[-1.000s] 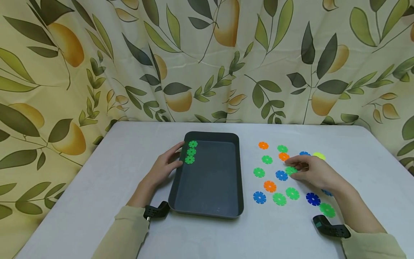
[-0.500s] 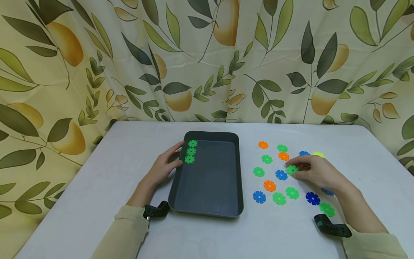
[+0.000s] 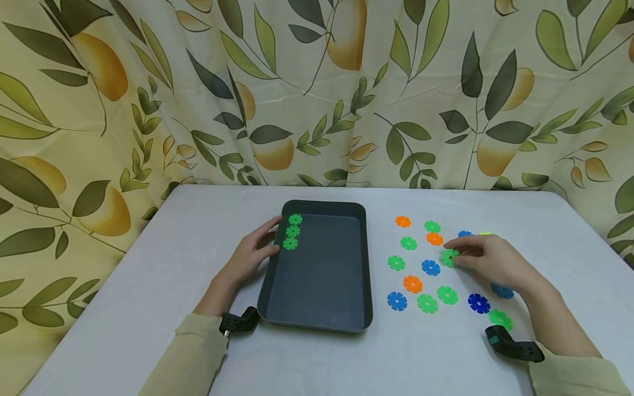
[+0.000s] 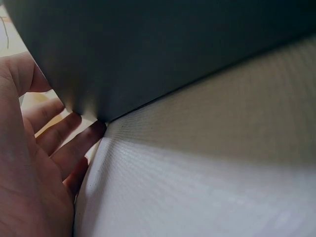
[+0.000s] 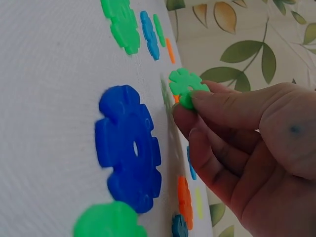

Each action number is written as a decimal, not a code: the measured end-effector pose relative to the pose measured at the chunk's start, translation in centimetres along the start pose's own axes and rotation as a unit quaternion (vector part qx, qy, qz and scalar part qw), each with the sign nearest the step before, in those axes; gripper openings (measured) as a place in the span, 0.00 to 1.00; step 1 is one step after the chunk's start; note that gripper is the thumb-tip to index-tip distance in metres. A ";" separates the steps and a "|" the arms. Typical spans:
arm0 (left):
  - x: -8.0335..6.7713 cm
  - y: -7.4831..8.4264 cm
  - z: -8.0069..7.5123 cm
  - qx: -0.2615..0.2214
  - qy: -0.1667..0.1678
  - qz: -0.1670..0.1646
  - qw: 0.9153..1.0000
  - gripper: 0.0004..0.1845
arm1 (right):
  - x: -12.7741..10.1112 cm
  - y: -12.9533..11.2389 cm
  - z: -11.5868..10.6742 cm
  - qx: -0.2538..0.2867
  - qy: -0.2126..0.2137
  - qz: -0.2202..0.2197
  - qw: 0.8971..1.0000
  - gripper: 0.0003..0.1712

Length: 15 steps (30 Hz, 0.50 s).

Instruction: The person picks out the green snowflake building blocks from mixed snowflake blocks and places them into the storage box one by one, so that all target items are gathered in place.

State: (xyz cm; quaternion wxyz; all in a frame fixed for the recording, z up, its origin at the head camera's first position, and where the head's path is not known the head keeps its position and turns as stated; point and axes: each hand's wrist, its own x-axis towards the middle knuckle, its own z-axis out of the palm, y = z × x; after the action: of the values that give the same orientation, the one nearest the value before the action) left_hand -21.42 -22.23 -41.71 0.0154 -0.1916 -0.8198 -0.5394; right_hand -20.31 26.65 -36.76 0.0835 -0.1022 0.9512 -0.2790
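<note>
Leafy curtain behind, white worktop (image 3: 148,275) in front, dark tray (image 3: 322,322) in the middle with three green discs (image 3: 292,231) lined up along its far-left wall. Right hand (image 3: 487,258) pinches one green disc (image 3: 449,257) by its edge between thumb and fingertips (image 5: 197,101), lifted just off the worktop among the loose orange, blue and green ones. Left hand (image 3: 252,250) lies with relaxed fingers against the tray's left wall, gripping nothing.

My take: keep the pinch on the rim rather than the notches so it doesn't flip, lift clear of the blue disc (image 3: 431,268) right beside it, and let the left hand steady the tray.

Compared with a second ago, that disc was flat under the fingers; now it's tipped up and raised a little, and the right hand has shifted slightly right. Left hand and tray haven't budged.
</note>
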 end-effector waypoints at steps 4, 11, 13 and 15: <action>0.0 0.0 0.0 -0.002 0.001 -0.003 1.000 0.35 | 0.0 -0.1 -0.1 0.019 0.001 0.007 1.000 0.22; 0.1 -0.1 0.0 -0.005 0.000 -0.005 1.000 0.35 | -0.1 -0.5 -0.1 0.054 0.008 0.010 0.998 0.24; 0.1 -0.2 0.0 -0.007 0.000 -0.005 1.000 0.35 | -0.1 -0.7 -0.1 0.071 0.009 0.010 0.997 0.25; 0.1 -0.2 0.1 -0.007 0.001 -0.005 1.000 0.35 | -0.2 -1.0 -0.1 0.090 0.011 0.010 0.996 0.25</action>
State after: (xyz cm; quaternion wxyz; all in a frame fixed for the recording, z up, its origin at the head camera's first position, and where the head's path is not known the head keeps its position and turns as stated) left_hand -21.57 -22.21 -41.88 0.0120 -0.1866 -0.8170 -0.5456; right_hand -20.04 25.92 -36.06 0.0848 -0.0816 0.9240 -0.3639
